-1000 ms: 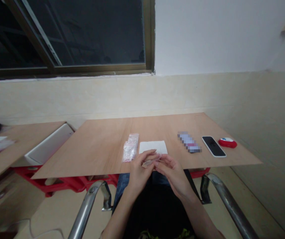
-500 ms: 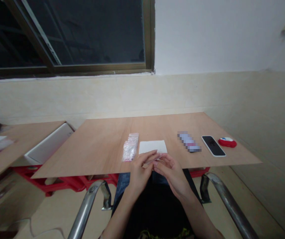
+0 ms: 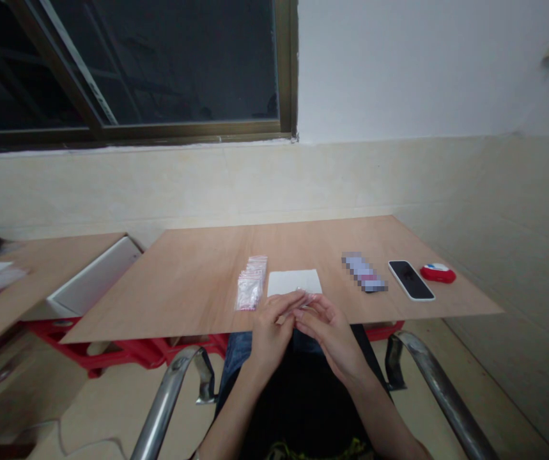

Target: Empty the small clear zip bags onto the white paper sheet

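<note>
I see a phone (image 3: 411,280) face up on the wooden tabletop (image 3: 197,281). Red-and-white puck (image 3: 438,273) just right of the phone, blurred packet (image 3: 364,273) just left. White box (image 3: 89,281) far left, off the tabletop edge; window (image 3: 130,64) above.

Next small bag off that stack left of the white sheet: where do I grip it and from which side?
Take the top bag of the stack of small bags at its near short edge, coming from the table's front edge with the left hand, the closer hand. The bags lie flat and overlapped, so a pinch at a free edge probably lifts one alone. The white sheet lies close on the right; avoid that side.
</note>
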A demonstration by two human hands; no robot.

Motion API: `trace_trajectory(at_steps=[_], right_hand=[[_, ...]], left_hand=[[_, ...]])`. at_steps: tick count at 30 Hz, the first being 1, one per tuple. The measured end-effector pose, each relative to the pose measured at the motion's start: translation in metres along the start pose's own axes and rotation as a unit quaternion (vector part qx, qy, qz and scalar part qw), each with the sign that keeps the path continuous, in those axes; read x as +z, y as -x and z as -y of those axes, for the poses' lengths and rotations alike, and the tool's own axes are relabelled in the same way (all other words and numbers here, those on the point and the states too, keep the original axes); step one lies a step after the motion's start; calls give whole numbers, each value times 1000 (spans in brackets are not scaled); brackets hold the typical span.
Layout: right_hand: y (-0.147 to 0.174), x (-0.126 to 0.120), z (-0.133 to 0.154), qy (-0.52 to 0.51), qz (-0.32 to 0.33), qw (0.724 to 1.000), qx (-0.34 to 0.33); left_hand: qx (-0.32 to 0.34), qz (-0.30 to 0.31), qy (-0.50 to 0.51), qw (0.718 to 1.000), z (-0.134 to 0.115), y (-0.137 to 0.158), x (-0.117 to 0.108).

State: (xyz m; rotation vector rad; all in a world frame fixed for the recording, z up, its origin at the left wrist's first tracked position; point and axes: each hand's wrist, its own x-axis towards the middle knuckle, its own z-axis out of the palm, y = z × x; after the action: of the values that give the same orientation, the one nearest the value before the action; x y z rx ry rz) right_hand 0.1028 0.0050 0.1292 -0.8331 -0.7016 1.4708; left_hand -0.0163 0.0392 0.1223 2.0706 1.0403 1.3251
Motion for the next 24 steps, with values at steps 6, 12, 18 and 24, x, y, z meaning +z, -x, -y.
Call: trace_trajectory(at_steps=[6,12,18,24], right_hand=[[-2,-1,-2,-26,4,1000,-10],[-9,-5,-5,-66,-42,997,-13],[-11,-9,-8,-67,-59,996,-3],[-10,-6,-8,-7,-62,998,-9]], left_hand=[[32,-3,-9,999,3,1,2],[25,26,10,999,-4,4,7],[-56,22,69,996,-3,5,8],[-102,7,103,989,-6,4,6]])
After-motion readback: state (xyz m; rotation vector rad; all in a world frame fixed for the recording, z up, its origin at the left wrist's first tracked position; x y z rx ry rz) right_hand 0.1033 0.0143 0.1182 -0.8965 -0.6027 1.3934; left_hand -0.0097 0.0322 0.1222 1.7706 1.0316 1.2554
